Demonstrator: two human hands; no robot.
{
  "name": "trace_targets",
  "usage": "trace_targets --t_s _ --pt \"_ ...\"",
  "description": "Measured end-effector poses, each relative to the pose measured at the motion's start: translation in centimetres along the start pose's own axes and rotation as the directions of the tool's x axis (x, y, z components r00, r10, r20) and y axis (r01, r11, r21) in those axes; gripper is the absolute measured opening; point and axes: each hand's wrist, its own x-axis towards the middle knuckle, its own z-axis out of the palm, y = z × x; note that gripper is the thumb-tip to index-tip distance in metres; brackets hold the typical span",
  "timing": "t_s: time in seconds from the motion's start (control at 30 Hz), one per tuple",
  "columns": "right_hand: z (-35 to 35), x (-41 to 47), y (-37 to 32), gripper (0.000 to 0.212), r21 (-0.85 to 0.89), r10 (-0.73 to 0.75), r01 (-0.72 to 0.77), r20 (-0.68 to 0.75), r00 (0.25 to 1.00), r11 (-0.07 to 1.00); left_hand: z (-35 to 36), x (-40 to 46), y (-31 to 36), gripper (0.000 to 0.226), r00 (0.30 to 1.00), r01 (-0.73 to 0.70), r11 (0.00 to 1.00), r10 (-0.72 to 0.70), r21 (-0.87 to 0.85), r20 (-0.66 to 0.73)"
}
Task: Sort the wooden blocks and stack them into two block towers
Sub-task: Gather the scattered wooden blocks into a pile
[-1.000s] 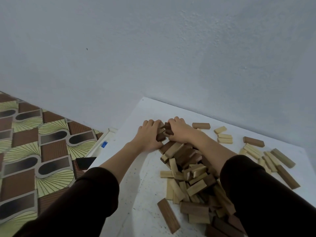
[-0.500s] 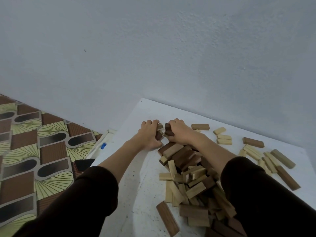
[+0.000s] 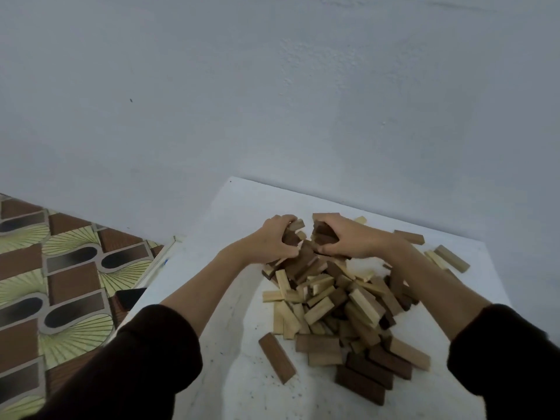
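Head view: curled fingers of the left hand (image 3: 274, 239) clutch dark blocks (image 3: 291, 237); the right hand (image 3: 348, 241) grips another dark handful (image 3: 322, 233). Both forearms reach forward over the jumbled pile (image 3: 333, 301) on the white table (image 3: 230, 213), blocks pointing every way.

1. The left hand (image 3: 274, 239) and right hand (image 3: 345, 237), which lay knuckles-up on the far end of the block pile (image 3: 336, 301), have lifted and turned so their curled fingers show, each gripping dark and pale blocks.
2. A gap has opened between the two hands, which were almost touching.
3. The right forearm (image 3: 424, 277) has swung right and now covers several loose blocks on the right of the counter (image 3: 224, 268).
4. Blocks at the pile's far end have shifted.
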Motion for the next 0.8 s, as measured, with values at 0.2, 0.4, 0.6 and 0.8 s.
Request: trace_targets --t_s 0.2,0.4,0.6,0.8 --pt "1.6 -3.3 0.0 0.039 -0.055 0.001 0.001 0.041 0.999 0.998 2.3 -1.6 0.8 0.07 0.998 -0.03 0.996 0.026 0.079 0.05" --pt "3.0 -4.2 0.4 0.064 -0.077 -0.022 0.022 -0.005 1.0 0.997 4.0 -2.3 0.0 0.071 0.998 -0.051 0.992 0.055 0.112 -0.03" --pt "4.4 -4.7 0.4 0.069 -0.035 -0.018 0.016 -0.063 0.998 0.999 5.1 -2.5 -0.5 0.062 0.986 -0.079 0.987 0.098 0.139 -0.135" --pt "4.7 -4.9 0.7 0.072 -0.017 -0.017 0.015 -0.088 0.996 1.0 5.5 -2.3 -0.6 0.056 0.977 -0.059 0.99 0.084 0.131 -0.198"
